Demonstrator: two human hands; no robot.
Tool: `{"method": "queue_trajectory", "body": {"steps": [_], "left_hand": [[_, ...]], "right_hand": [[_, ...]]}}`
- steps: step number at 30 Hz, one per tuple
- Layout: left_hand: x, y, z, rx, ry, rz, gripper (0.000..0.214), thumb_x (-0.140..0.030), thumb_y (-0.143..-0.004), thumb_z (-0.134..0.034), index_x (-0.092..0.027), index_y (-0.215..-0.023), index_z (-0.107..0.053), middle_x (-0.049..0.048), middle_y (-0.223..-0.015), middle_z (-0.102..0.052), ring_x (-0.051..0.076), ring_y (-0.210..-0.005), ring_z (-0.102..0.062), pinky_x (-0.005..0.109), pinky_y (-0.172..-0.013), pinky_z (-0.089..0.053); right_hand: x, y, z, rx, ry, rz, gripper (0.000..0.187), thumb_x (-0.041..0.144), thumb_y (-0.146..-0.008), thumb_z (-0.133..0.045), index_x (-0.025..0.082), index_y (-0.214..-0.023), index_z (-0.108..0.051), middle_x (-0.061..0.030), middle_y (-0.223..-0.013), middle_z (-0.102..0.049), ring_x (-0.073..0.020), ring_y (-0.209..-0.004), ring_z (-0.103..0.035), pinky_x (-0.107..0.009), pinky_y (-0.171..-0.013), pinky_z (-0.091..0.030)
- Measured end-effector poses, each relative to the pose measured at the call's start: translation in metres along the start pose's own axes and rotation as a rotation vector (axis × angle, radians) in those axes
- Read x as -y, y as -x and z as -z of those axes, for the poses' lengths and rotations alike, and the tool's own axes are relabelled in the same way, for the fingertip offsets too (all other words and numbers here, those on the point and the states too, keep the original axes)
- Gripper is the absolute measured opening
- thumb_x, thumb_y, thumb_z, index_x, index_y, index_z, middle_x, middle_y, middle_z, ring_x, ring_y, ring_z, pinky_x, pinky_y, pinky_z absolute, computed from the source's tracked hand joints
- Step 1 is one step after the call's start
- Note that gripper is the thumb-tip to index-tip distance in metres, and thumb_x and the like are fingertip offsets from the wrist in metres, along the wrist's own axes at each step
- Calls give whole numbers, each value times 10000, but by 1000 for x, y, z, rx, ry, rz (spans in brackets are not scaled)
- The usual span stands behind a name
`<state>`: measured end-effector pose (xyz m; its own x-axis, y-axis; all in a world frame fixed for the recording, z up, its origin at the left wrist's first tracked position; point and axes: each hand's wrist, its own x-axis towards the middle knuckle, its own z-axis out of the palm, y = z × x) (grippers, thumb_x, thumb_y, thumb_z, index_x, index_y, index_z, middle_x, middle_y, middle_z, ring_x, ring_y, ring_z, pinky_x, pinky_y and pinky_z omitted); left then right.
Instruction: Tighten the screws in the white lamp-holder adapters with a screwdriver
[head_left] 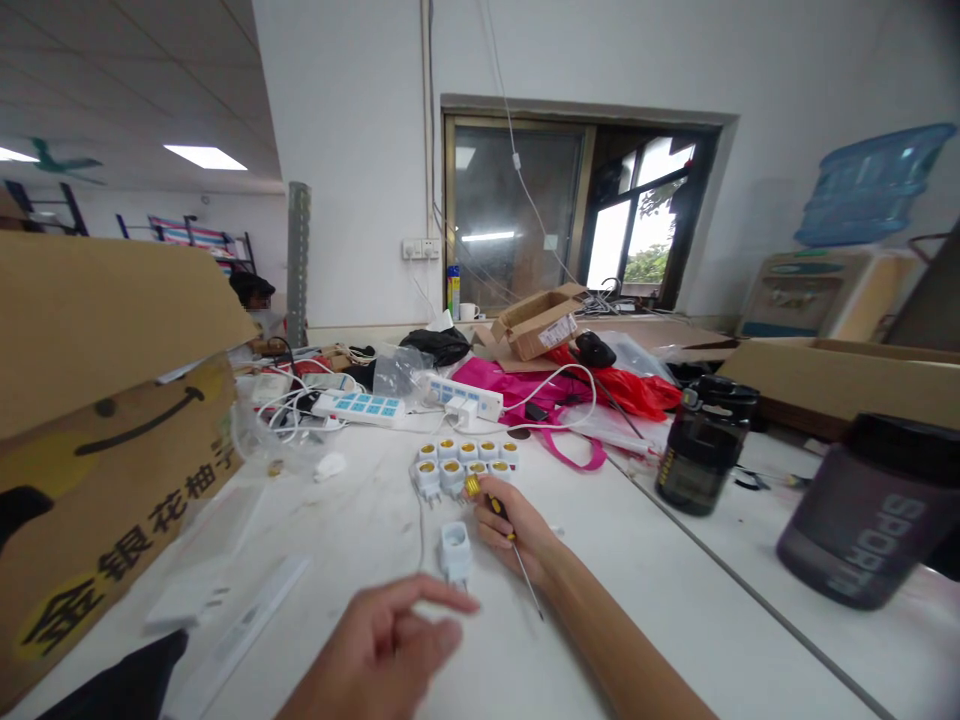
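My right hand point(514, 525) is shut on a small screwdriver point(496, 510) with a yellow-and-black handle, its thin shaft pointing down and toward me. Just left of that hand, a white plug adapter point(455, 552) stands on the white table point(645, 620), with its cord running up and away. My left hand point(382, 640) hovers near the table's front, fingers loosely apart, holding nothing. It is nearest the same adapter but not touching it. Beyond my right hand sits a tight group of white lamp-socket adapters point(459, 462) with brass-coloured centres.
A large printed cardboard box point(97, 470) rises at the left. White power strips point(358, 407) and tangled cables lie behind the adapters. Dark drink bottles point(705, 458) stand at the right, near a pink bag point(510, 385). A person point(251, 295) is in the background.
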<state>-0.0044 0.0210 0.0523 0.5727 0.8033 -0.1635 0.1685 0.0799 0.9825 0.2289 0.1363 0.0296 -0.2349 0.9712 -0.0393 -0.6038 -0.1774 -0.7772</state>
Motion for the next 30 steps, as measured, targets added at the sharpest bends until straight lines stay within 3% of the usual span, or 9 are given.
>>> {"method": "queue_trajectory", "body": {"steps": [2,4,8,14,19,23,30], "left_hand": [[-10,-42,14,-236,12,-127,856,-873,-865,-701,-151,-1326,-706,-139,-519,-339,87,-420,-231,239,-421,-210],[-14,-76,23,-406,-2,-222,942,-918,-826,-684,-124,-1332,-668,-153,-512,-313,96,-434,-224,238,-428,-171],[-3,-111,31,-511,-142,-302,875,-875,-889,-643,-98,-1288,-689,-131,-566,-323,110,-526,-250,245,-510,-171],[18,-106,28,-432,-400,-290,707,-713,-949,-696,-88,-1266,-787,-114,-607,-309,130,-579,-317,273,-596,-263],[14,-95,22,-318,-541,-258,387,-520,-940,-775,-186,-1111,-872,-97,-602,-330,124,-576,-309,289,-581,-221],[8,-89,23,-264,-530,-280,310,-467,-950,-764,-213,-1091,-872,-102,-589,-297,118,-552,-291,288,-554,-207],[12,-82,25,-137,-492,-322,269,-365,-956,-708,-162,-1098,-811,-94,-598,-426,93,-503,-370,261,-517,-260]], "right_hand": [[1,0,-2,-14,6,21,411,300,-677,-959,195,-831,-593,128,-602,-524,7,-393,-160,-125,-293,-173],[3,0,-4,-31,12,43,450,282,-643,-987,203,-839,-590,138,-592,-520,8,-387,-155,-131,-292,-157],[5,-1,-4,-62,35,69,484,260,-594,-1008,186,-919,-657,138,-570,-538,8,-372,-169,-143,-293,-158],[3,2,-5,-67,68,53,457,268,-657,-972,173,-1014,-703,116,-594,-589,6,-370,-178,-141,-298,-175],[7,4,-12,-16,99,18,338,232,-733,-913,177,-998,-710,61,-730,-716,19,-354,-186,-138,-293,-185],[9,-9,-13,46,106,-54,276,215,-738,-888,171,-934,-698,-3,-862,-792,25,-363,-197,-128,-293,-186],[3,-18,3,84,53,-166,233,216,-787,-871,149,-957,-726,64,-719,-671,11,-384,-126,-121,-282,-195]]}}
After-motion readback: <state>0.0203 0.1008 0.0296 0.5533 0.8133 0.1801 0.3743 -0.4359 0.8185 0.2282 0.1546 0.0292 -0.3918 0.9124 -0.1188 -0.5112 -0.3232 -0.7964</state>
